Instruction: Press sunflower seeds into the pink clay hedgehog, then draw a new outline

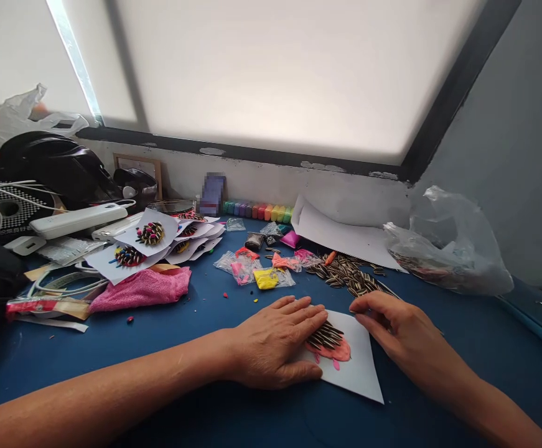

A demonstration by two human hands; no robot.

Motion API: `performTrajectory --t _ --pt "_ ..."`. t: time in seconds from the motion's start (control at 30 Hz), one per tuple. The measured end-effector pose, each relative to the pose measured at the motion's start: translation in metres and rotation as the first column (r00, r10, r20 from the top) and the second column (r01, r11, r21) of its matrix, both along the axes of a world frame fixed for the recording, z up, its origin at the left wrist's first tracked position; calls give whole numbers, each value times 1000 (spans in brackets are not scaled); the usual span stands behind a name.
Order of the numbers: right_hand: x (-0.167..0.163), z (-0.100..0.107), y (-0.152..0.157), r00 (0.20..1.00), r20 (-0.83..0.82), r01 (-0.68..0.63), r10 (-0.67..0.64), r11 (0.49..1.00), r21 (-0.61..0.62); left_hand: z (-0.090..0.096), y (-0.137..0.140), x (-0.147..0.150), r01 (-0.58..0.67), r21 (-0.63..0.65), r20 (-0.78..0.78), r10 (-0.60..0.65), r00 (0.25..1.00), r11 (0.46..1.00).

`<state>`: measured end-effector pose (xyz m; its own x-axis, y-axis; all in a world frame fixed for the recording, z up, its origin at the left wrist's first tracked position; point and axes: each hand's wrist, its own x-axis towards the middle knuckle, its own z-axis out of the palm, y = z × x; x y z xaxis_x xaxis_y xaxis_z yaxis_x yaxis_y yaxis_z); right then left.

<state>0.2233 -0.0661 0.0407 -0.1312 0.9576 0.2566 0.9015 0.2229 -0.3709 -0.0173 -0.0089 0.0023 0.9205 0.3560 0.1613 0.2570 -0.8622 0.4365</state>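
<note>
Pressure from the left hand (284, 342) could smear the orange clay (344, 352) or shift the striped seeds (327, 336) set in it, and a brush from the right hand (401, 330) could nudge the sheet askew. The left hand lies flat, fingers nearly straight and side by side, across the white paper (366, 379) from nine o'clock, partly covering the seeds. The right hand curls at the paper's one o'clock corner, thumb and forefinger tips close together; whether anything sits between them cannot be told. Around the paper, a seed pile (345, 274) lies at twelve, clay packets (266, 280) between ten and eleven, seed-covered cards (149, 234) at ten.
</note>
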Motion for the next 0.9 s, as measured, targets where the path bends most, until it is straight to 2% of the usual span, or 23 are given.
performTrajectory --t 0.17,0.3,0.47,0.9 --pt "-6 -5 -13 995 -100 -7 -4 994 -112 0 1 1 -3 -8 1 3 1000 1000" --pt "-7 -6 -17 996 -72 45 -60 981 -189 1 0 1 -8 -7 -6 8 1000 1000" --pt "-11 -5 -19 1000 9 28 -27 984 -175 0 0 1 -14 -2 -6 14 1000 1000" --pt "-16 -9 -22 995 97 52 -37 986 -156 -1 0 1 -18 44 -21 19 1000 999"
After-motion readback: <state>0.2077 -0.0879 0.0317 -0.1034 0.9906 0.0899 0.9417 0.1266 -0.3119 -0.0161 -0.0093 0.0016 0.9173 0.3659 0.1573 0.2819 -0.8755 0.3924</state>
